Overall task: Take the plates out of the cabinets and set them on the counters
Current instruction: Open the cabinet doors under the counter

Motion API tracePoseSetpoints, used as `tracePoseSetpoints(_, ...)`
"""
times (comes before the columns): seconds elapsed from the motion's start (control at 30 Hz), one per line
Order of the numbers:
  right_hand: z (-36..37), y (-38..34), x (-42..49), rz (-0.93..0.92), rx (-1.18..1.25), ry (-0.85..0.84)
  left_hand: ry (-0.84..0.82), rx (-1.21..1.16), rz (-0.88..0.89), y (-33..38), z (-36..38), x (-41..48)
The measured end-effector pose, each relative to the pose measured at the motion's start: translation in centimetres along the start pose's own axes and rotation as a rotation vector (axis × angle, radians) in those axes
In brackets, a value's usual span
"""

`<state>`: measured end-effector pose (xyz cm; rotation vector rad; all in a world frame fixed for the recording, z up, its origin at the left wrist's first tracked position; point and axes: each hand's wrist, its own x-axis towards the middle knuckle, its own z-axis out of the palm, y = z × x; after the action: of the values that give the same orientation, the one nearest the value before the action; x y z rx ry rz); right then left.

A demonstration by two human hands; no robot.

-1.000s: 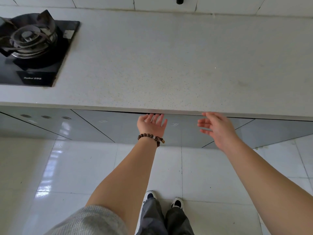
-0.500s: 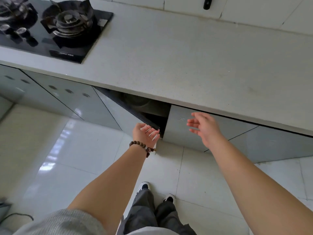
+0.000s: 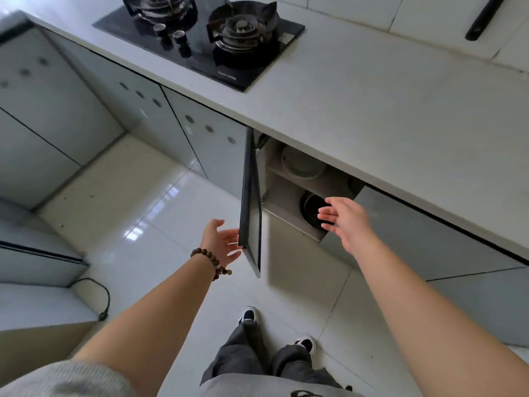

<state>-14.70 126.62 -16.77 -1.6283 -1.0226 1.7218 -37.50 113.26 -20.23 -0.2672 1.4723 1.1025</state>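
Kitchen, white glossy floor tiles [image 3: 137, 213] underfoot. Pale grey speckled stone counter [image 3: 372, 96] runs across the view; black glass gas hob [image 3: 200, 38] is set in toward its far left corner.

- Below the counter's front edge, right of the hob, one glossy grey cabinet door [image 3: 252, 202] stands swung wide, edge-on to the camera.
- Left hand [image 3: 220, 242], brown bead bracelet [image 3: 210, 260] at the wrist, fingers straight and loose, tips touching the door's free edge; it grips nothing.
- Right hand [image 3: 346, 222] is spread wide and empty, hanging before the opening, in front of a dark round pan [image 3: 310, 207] on the lower shelf.
- Stack of pale round plates [image 3: 302, 164] sits on the upper shelf, far side tucked under the counter's front edge.

Orientation: the plates lie flat, faces up. Being round, they show no long axis across; the stack's own axis runs upright.

Judgement on the step: the reach should aim higher than the pan. Best to keep the door braced with the left hand, slide the right under the stack's near rim, and draw it out level, bringing the left under once clear. Count of plates cannot be told.
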Motion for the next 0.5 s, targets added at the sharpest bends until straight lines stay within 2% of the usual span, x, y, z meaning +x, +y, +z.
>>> tracePoseSetpoints(0.13,3.1,0.1,0.3,0.012,-0.027,-0.053,0.092,0.053,0.039,2.6,-3.6,-0.1)
tracePoseSetpoints(0.3,6.5,0.0,0.9,0.016,-0.067,-0.107,0.169,-0.039,0.121,4.7,-7.8,0.4)
tracePoseSetpoints(0.5,8.9,0.0,1.9,0.033,-0.127,-0.145,0.165,-0.141,0.194,5.9,-10.5,0.4)
